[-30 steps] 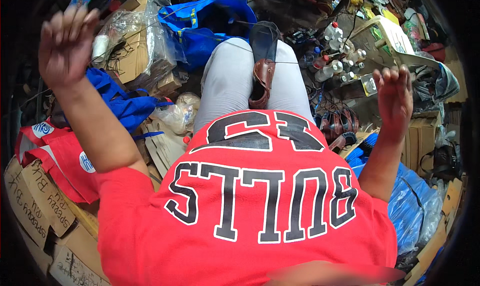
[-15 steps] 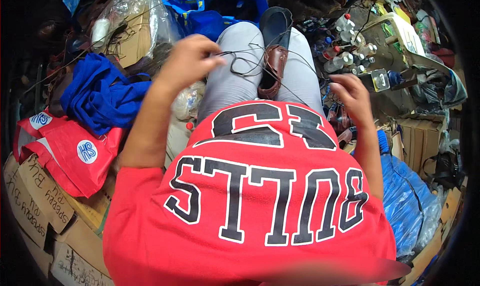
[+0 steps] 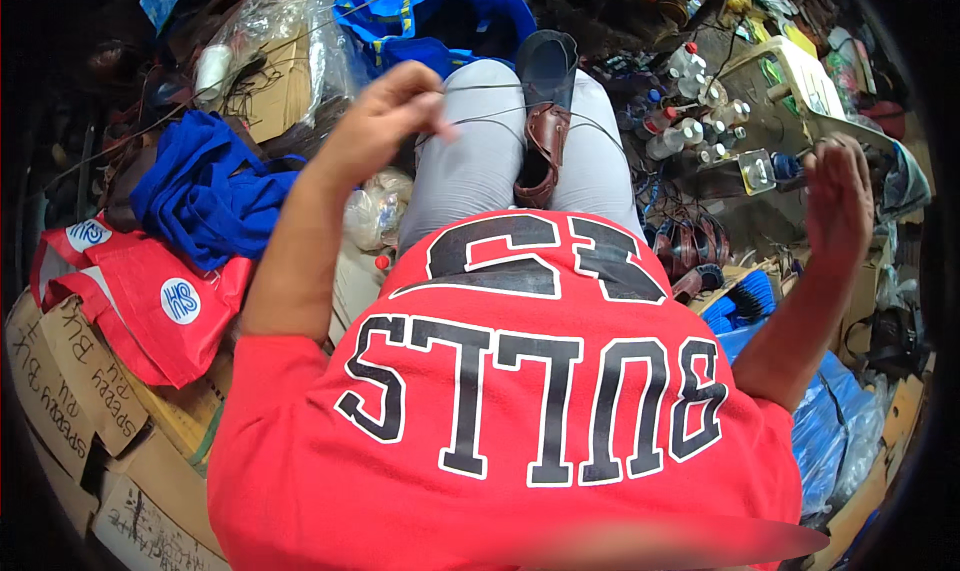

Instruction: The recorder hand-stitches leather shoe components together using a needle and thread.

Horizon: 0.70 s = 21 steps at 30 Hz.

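Observation:
A brown leather shoe [image 3: 546, 136] stands upright between my knees, its dark sole piece [image 3: 547, 63] at the far end. Dark thread [image 3: 485, 117] runs from the shoe across my left thigh to my left hand [image 3: 397, 109], whose fingers are pinched on it. More thread curves over my right thigh and drops out of sight past the knee. Well out to the right, my right hand [image 3: 838, 196] is raised with its fingers pressed together. What they hold, if anything, is too small to make out.
Beyond my knees lies an open blue bag [image 3: 440, 21]. Several plastic bottles [image 3: 690, 131] crowd the right, near a pale plastic stool [image 3: 805, 81]. A blue cloth [image 3: 210, 186] and red bag [image 3: 150, 301] lie left. Blue plastic sheeting [image 3: 835, 411] and a blue brush [image 3: 745, 301] sit right.
My right hand has swung outward to the right, away from my knee. The loose thread loops over my left thigh have drawn straighter. My left hand has shifted only slightly.

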{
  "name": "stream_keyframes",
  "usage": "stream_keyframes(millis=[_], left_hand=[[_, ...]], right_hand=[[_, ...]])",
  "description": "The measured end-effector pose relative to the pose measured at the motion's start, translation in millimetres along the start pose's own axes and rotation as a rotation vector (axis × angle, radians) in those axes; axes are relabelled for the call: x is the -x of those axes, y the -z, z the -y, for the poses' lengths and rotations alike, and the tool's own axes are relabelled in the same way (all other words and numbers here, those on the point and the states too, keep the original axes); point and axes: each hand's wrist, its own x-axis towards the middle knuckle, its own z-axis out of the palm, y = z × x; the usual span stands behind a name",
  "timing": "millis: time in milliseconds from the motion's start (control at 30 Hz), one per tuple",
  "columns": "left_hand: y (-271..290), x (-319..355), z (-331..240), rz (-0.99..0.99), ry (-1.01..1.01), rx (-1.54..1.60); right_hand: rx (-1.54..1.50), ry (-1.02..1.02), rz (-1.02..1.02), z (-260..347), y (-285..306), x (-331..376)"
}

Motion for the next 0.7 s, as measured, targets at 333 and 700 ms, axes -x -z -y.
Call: stream_keyframes(millis=[333,700], left_hand=[[86,53,-26,-0.310,-0.042,-0.445],[105,46,42,-0.328,0.042,-0.495]], right_hand=[[0.574,-0.471,-0.219,-65,89,62],[1.001,-0.530,-0.362,-143,179,84]])
